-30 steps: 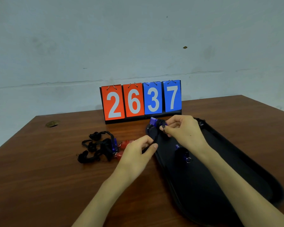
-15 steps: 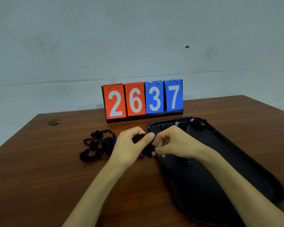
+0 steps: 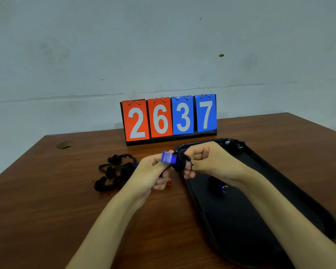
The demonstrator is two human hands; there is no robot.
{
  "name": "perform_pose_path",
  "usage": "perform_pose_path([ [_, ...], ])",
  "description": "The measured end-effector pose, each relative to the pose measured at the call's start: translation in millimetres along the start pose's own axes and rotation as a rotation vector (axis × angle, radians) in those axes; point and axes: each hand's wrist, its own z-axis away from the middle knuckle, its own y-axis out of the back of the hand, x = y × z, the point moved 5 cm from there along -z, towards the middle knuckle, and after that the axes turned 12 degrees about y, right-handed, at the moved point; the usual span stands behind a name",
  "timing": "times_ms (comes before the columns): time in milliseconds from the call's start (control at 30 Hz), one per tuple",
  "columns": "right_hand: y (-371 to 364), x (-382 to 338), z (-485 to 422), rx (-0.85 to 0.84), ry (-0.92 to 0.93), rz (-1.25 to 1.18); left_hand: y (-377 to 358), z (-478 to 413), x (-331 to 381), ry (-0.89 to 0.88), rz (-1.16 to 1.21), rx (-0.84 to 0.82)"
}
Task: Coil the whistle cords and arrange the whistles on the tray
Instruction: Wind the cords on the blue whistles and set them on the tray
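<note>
Pinching the blue whistle (image 3: pixel 168 158) in my left hand (image 3: pixel 149 172), I grip its black cord (image 3: pixel 180 164), seemingly bunched, with my right hand (image 3: pixel 209 164), over the far left rim of the tray (image 3: pixel 241 220); the table (image 3: pixel 47 210) stretches left beyond the tangled cords (image 3: pixel 114 171).

Setting: bare indoor room, sports-kit sorting spot, exact kind uncertain. Evidence: plain pale wall (image 3: pixel 163 45), stained and cracked; brown wood-grain surface (image 3: pixel 47 210); flip scoreboard (image 3: pixel 169 117) reading 2637; black tray (image 3: pixel 231 220); tangle of corded whistles (image 3: pixel 114 169)
</note>
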Motion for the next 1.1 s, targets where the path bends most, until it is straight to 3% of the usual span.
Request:
perform_pose_path([
  [167,10.4,9.9,-2.4,0.246,-0.08,-0.133,-7.5,-1.2,-5.4,-0.032,0.048,0.043],
  [300,20.8,18.4,-1.1,0.44,-0.153,-0.078,-7.3,-1.6,-6.8,-0.119,-0.188,0.275],
  [433,23.8,18.8,-0.2,0.523,-0.167,0.05,-2.3,4.5,-2.2,-0.286,-0.46,0.553],
  [567,19.5,18.1,-0.8,0.511,-0.149,0.177,-4.8,14.5,3.5,-0.424,-0.495,0.659],
  [900,6.6,17.0,-3.5,0.438,-0.101,0.292,1.0,22.8,8.5,-0.451,-0.055,0.658],
  [1100,2.6,19.2,-3.9,0.437,-0.085,0.337,0.2,19.9,4.8,-0.449,-0.145,0.67],
])
